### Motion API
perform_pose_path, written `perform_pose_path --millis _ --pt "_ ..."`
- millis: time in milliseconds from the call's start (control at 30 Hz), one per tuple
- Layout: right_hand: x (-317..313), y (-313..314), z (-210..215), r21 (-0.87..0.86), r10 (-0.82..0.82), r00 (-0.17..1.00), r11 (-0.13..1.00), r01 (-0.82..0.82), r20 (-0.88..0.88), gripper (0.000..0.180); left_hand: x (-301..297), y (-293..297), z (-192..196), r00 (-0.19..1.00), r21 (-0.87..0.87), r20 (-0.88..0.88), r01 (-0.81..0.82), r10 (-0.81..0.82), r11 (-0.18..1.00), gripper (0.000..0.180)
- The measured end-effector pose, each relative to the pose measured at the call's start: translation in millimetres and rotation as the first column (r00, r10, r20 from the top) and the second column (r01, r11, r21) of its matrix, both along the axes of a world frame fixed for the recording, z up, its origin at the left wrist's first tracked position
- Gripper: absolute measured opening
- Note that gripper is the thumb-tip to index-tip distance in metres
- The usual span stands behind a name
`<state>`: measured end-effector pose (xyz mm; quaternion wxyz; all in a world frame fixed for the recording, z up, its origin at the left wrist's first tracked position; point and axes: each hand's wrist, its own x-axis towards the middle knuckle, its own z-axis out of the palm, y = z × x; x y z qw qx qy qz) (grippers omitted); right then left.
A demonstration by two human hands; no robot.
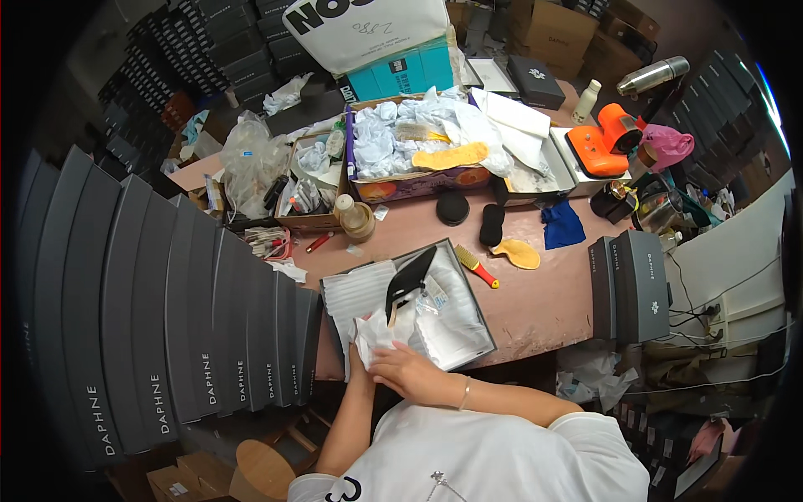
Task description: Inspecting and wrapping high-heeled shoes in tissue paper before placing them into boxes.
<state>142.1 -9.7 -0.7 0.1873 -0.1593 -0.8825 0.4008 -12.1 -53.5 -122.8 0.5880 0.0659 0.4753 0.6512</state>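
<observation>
Head view: over the shoebox [474,299], white paper [378,333] by a black shoe [410,274] is seemingly pinched by the left hand [358,361], touched by the right hand [410,371], fingers' grip unclear; apparently wrapping, neat folding is called for.

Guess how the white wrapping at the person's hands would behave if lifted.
The white wrapping is probably floppy, since it creases beside the right hand. Its thin-looking edges suggest it's light and might tear easily.
</observation>
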Motion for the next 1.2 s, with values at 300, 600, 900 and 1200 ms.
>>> perform_pose_path --millis 300,600,900,1200 --pt "72.5 111.5 22.2 0.109 -0.108 0.978 0.990 0.090 0.180 0.061 -76.8 33.9 47.6 0.996 -0.141 -0.070 -0.072 0.062 0.987 0.053" --pt "111.5 121.4 -88.4 -0.027 -0.765 0.630 0.639 0.769 -0.133 0.046 -10.0 27.9 147.1 0.129 0.410 -0.911 0.189 0.391 0.892 0.035" --pt "144.5 142.0 8.4 -0.751 -0.288 0.920 0.536 0.385 0.266 0.036 -96.0 67.9 61.0 -0.584 -0.630 -0.647 0.046 -0.491 0.775 0.073" --pt "68.2 146.7 0.1 -0.257 0.066 0.994 0.965 -0.042 0.082 0.046 25.5 35.2 71.8 0.530 0.192 0.503 0.701 -0.682 0.686 0.075"
